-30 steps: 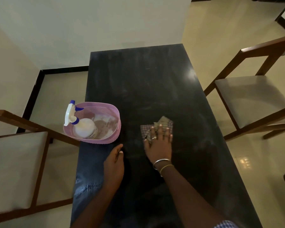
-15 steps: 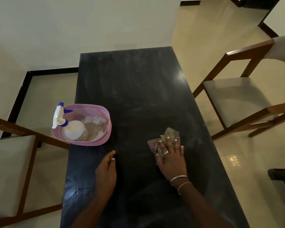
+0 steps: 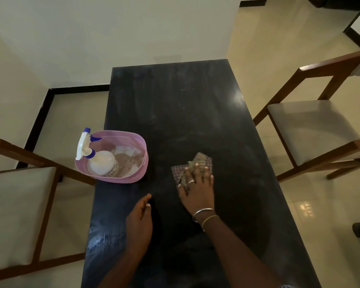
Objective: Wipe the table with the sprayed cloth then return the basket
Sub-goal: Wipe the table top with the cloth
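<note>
A long black table runs away from me. My right hand presses flat on a checked cloth near the middle of the table, fingers spread over it. Resting on its edge on the tabletop to the left is my left hand, fingers loosely curled and holding nothing. A pink perforated basket stands at the table's left edge, partly overhanging it. Inside the basket leans a white spray bottle with a blue and white trigger head.
A wooden chair with a pale seat stands close on the left, its backrest under the basket's edge. A second wooden chair stands to the right of the table. A white wall lies beyond the table's far end. The floor is tiled.
My right hand slid the cloth to the right across the table, then back a little to the left. The left hand stayed in place. The view shifted slightly.
</note>
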